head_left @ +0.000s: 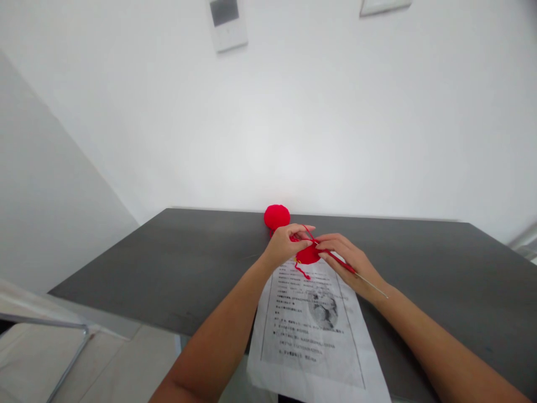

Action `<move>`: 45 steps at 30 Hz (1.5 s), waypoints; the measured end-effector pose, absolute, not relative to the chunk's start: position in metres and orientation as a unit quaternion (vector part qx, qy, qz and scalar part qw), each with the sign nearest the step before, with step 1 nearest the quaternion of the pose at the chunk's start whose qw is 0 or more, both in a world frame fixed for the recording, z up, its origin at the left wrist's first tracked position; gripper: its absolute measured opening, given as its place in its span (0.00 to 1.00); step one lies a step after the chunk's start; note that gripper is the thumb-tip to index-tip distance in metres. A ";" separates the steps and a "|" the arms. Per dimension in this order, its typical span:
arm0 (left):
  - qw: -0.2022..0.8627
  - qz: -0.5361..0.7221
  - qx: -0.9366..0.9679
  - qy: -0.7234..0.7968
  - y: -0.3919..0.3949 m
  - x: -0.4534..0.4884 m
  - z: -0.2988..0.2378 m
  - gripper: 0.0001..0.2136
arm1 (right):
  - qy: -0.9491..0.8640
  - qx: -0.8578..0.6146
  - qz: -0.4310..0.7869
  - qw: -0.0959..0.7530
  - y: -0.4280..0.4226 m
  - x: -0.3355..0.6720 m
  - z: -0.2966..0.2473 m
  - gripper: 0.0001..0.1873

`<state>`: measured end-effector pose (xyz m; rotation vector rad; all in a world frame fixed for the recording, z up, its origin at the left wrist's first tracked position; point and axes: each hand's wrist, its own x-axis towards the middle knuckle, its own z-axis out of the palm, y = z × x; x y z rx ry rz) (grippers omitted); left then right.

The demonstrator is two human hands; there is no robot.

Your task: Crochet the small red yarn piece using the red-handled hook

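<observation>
My left hand pinches the left edge of a small red crochet piece, with a strand of red yarn running up over its fingers. A short red yarn tail hangs from the piece above the paper. In my right hand is a crochet hook with a red grip and a thin metal shaft that points back toward my wrist. The hook's working tip meets the upper right edge of the piece; my fingers partly hide it. Just behind my left hand sits a ball of red yarn.
A printed paper sheet with text and a dark oval picture lies under my hands and hangs over the near edge of the dark grey table. A white wall rises behind. A metal-framed chair stands at the lower left.
</observation>
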<state>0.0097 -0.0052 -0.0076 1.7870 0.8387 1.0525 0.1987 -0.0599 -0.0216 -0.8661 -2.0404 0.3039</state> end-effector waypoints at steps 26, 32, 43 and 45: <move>0.688 0.468 0.469 0.298 -0.005 0.028 -0.025 0.24 | -0.818 -0.408 -0.070 0.400 -0.061 0.185 -0.034 0.08; 0.643 0.468 0.517 0.317 -0.005 0.028 -0.027 0.24 | -0.812 -0.429 -0.046 0.394 -0.065 0.182 -0.028 0.08; 0.441 0.410 0.703 0.378 0.007 0.013 -0.025 0.19 | -0.833 -0.369 -0.008 0.412 -0.058 0.196 -0.024 0.11; 0.396 0.405 0.729 0.384 0.008 0.009 -0.024 0.17 | -0.834 -0.357 0.016 0.421 -0.058 0.198 -0.023 0.11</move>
